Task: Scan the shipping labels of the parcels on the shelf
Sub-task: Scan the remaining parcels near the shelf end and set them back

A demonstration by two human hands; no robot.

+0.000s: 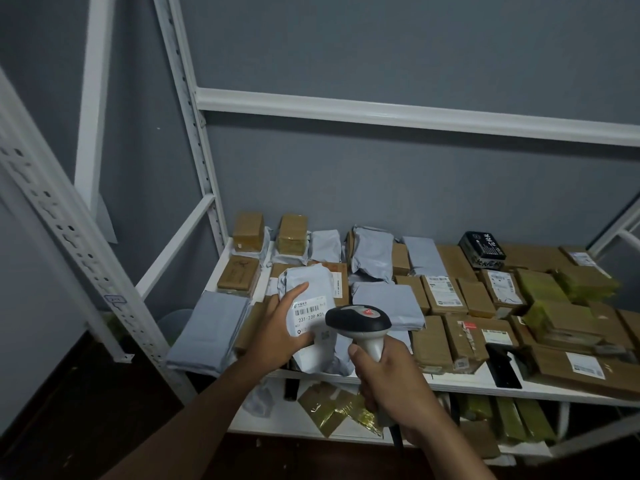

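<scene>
The label (309, 317) on the grey parcel (311, 306) reads "231-239-K01" under a barcode, with what looks like "K01" lower left. Print on other labels and the black box (482, 249) is too small to read.

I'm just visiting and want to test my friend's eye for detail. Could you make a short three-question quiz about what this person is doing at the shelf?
1. True or false: the right hand grips the scanner.
2. What does the left hand hold? A) a brown box B) a grey parcel C) a black box
3. Fill in: the white label on the held parcel faces ____ the camera.

Key
1. True.
2. B, the grey parcel, lifted at the front of the shelf.
3. Toward; its barcode shows, with the scanner's head right beside it.
</scene>
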